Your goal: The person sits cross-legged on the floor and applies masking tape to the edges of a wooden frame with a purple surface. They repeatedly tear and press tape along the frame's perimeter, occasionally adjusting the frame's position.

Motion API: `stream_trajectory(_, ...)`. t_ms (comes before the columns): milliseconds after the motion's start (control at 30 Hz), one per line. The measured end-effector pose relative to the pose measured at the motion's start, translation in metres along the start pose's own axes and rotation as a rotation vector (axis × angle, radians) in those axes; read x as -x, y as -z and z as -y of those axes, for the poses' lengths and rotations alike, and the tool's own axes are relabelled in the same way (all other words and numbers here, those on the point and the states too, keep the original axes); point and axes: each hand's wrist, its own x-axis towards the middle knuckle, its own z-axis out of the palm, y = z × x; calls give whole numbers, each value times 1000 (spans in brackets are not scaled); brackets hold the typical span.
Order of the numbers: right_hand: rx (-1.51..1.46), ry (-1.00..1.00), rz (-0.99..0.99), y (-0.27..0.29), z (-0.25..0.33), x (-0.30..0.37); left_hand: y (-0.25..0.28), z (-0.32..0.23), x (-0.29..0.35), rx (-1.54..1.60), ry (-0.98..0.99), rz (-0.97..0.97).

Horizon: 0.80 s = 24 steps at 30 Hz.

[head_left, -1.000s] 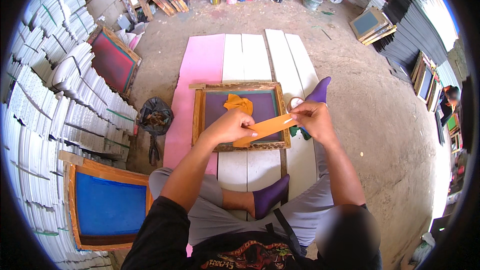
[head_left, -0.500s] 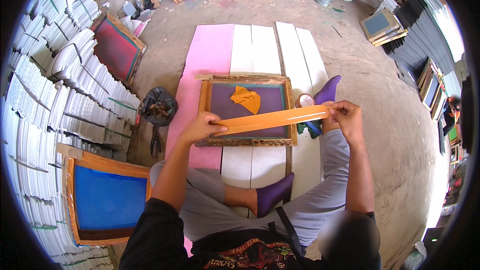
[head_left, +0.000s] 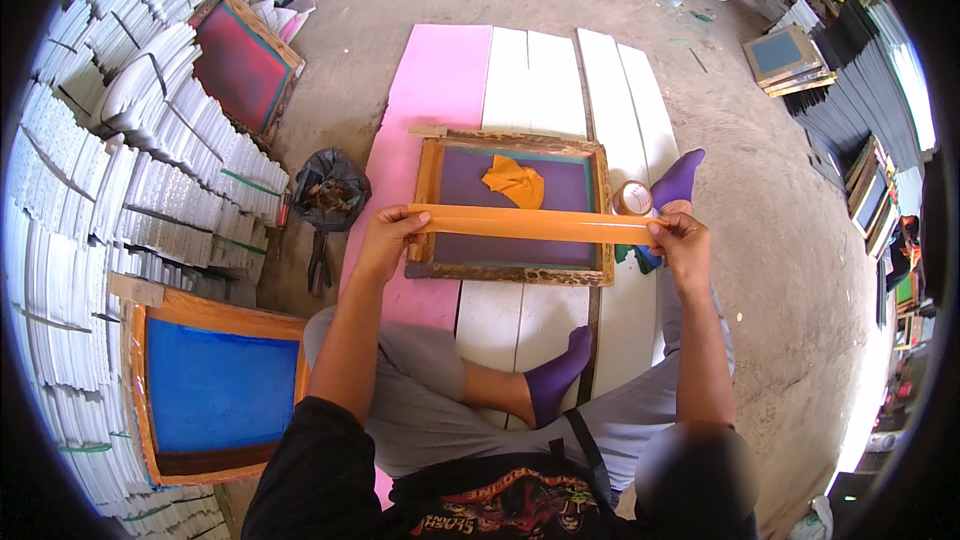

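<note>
Head view: far L, white stacks, blue-mesh frame, then black bag on floor. L hand has thumb + fingers pinched tight on L end of orange strip, which runs straight over purple-mesh wood frame (contact: can't tell) w/ crumpled orange pc lying in it. Tape roll sits just beside that frame's R edge, nr R hand, its thumb + fingertips pinched on strip's R end.

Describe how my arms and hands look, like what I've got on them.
Your left hand and right hand wear no gloves. Both forearms are bare, with no watch visible. Black sleeves end near the elbows; a blur partly hides the right one.
</note>
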Motion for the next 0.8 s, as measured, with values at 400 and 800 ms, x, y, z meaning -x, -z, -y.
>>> stream_trajectory(400, 162, -91, 77, -58, -48, -44, 45, 25, -13, -35, -9, -83)
stream_trajectory(800, 224, -134, 219, -73, -67, -62, 59, 54, -8, -235, -39, -129)
